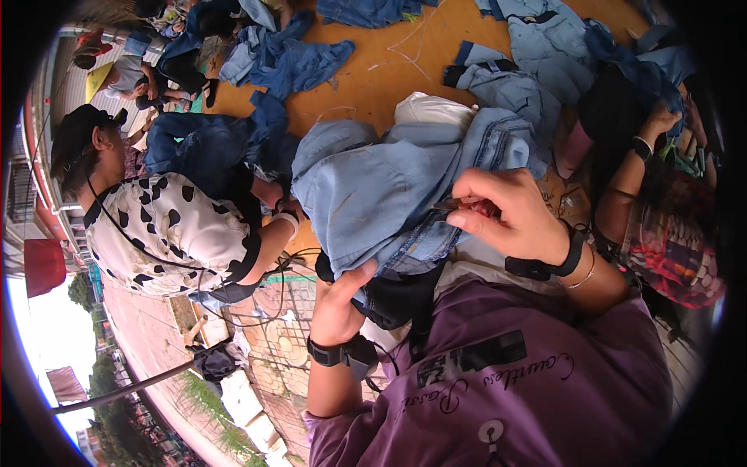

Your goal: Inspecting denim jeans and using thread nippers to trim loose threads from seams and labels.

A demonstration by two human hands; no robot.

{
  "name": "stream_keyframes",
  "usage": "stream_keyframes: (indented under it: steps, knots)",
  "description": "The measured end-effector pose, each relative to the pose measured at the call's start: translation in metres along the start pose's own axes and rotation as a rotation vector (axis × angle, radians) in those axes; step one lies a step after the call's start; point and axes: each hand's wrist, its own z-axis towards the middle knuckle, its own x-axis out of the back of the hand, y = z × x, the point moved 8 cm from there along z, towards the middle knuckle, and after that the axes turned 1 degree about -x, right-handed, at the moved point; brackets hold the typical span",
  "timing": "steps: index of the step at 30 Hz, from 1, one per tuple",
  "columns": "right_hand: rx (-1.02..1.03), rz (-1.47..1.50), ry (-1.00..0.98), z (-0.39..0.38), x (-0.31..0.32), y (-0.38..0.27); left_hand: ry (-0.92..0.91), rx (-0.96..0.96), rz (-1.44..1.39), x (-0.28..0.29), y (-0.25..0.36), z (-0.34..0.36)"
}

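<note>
Open-air paved ground (148, 342) spreads along the left, with bright sky and trees beyond it. One orange-brown worktop (362, 86) fills the upper middle, carrying at least three heaps of denim, among them a mid-blue heap (292, 62) and a pale heap (548, 50). At least three other people are near: a person in a black cap (163, 233) at the left, one with a plaid sleeve (673, 249) at the right, and one in a yellow hat (124, 74) farther off. One light blue denim garment (373, 183) lies bunched between the wearer's two hands, before one white cloth bundle (432, 109). The left hand (342, 300) grips its lower edge, thumb on top; the right hand (510, 210) pinches one small dark-tipped tool (443, 205), partly hidden, against the denim. Two dark wristbands (342, 354) show, one per wrist, plus one thin bracelet (585, 274).
</note>
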Motion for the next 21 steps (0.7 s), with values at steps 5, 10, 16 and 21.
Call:
stream_keyframes:
  steps: [5, 10, 16, 21]
  knots:
    - [0.101, -0.049, -0.055, 0.001, -0.018, 0.006, -0.038, 0.005, -0.100, -0.016, -0.006, 0.014]
    - [0.127, -0.049, -0.053, 0.010, -0.016, 0.018, -0.011, 0.018, -0.099, -0.020, -0.008, 0.029]
    - [0.175, -0.079, -0.057, 0.016, -0.015, 0.029, -0.030, 0.032, -0.108, -0.023, -0.010, 0.040]
    - [0.071, 0.099, -0.009, 0.014, -0.009, 0.043, -0.015, 0.026, -0.130, -0.018, -0.013, 0.043]
